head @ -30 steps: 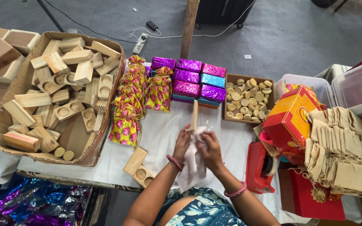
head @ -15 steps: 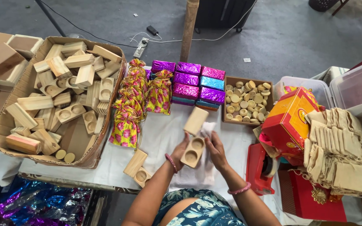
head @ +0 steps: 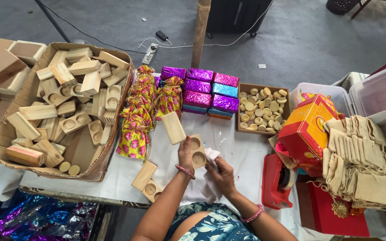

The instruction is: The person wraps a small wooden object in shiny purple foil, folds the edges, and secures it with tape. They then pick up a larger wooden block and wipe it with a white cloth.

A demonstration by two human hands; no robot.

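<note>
Left hand: the left hand (head: 185,152) has its grip closed on an opened wooden box (head: 196,150), the two round hollows facing up, the flat lid (head: 173,127) swung out toward 11 o'clock.
Right hand: the right hand (head: 221,175) is closed on a bunched white cloth (head: 211,156) that touches the box's lower edge at 5 o'clock.
Change: a second ago both hands were wrapped around the cloth with only a thin edge of wood showing; half a second ago the box was open between them; now it sits further left and the cloth is off its face. I judge the wiping of the hollows to be done or pausing.
Where the box is: held just above the white-covered bench (head: 246,151), near its front middle.
Edges: the bench's front edge runs just below the wrists; a second wooden box (head: 147,180) lies near it at 8 o'clock.
Crowding: floral pouches (head: 133,134) at 10 o'clock, foil-wrapped blocks (head: 211,91) at 12, a tray of wooden discs (head: 262,107) at 1, a red tape dispenser (head: 279,178) at 3, a carton of wooden pieces (head: 63,102) far left.
Open room: bare cloth between the hands and the tray, toward 2 o'clock.
</note>
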